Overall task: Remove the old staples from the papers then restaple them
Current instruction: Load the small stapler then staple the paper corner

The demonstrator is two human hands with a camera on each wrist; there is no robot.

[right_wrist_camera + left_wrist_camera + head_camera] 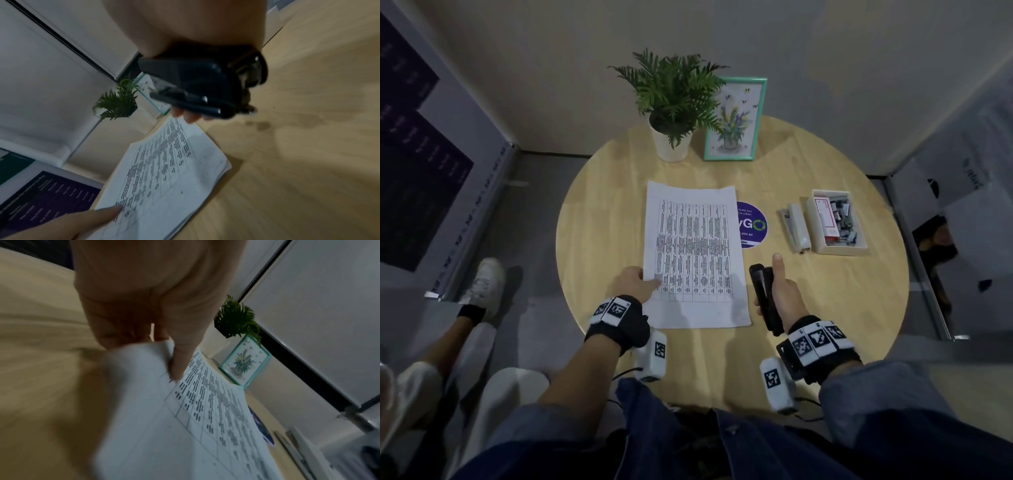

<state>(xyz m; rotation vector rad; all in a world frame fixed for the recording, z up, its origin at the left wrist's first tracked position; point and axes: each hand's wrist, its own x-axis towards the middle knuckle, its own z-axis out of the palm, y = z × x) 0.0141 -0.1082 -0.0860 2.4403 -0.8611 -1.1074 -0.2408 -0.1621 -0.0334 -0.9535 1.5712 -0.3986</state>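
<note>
A stack of printed papers [693, 253] with a table of text lies in the middle of the round wooden table [606, 205]. My left hand [635, 282] pinches the papers' left edge near the front corner, thumb on top [177, 363], fingers under the lifted edge. My right hand [779, 294] grips a black stapler [765, 298], held just right of the papers, thumb stretched forward. In the right wrist view the black stapler [197, 87] fills the palm above the papers [164, 178].
A grey-white stapler [796, 226] lies beside a white box [835, 222] of staples and small parts at the right. A round purple sticker [753, 224] shows beside the papers. A potted fern [671, 102] and a green picture frame [736, 120] stand at the back.
</note>
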